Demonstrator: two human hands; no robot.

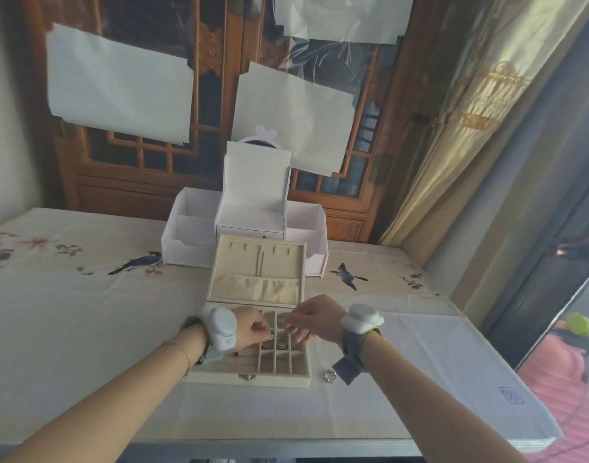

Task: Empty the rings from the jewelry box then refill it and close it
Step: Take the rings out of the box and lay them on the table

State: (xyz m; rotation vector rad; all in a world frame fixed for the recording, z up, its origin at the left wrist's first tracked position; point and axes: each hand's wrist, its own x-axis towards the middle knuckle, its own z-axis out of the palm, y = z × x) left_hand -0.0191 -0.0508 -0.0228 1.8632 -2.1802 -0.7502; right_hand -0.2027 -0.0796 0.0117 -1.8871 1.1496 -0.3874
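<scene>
A cream jewelry box point(219, 374) lies open on the table, its lid point(258, 272) standing upright behind the tray. Rings sit in the grid compartments, one silver ring point(282, 343) near the middle. My left hand point(251, 327) hovers over the tray's left part with fingers curled, pinching a small ring point(272, 336) at its fingertips. My right hand point(308, 317) reaches in from the right over the upper compartments, fingers bent down; whether it holds anything is hidden. A silver ring point(329, 375) lies on the tablecloth just right of the box.
A white organizer box point(189, 238) with an open lid stands behind the jewelry box. The table wears a pale cloth point(85, 312) printed with birds. A curtain point(470, 145) hangs at right, and the table's front edge point(286, 446) is near me.
</scene>
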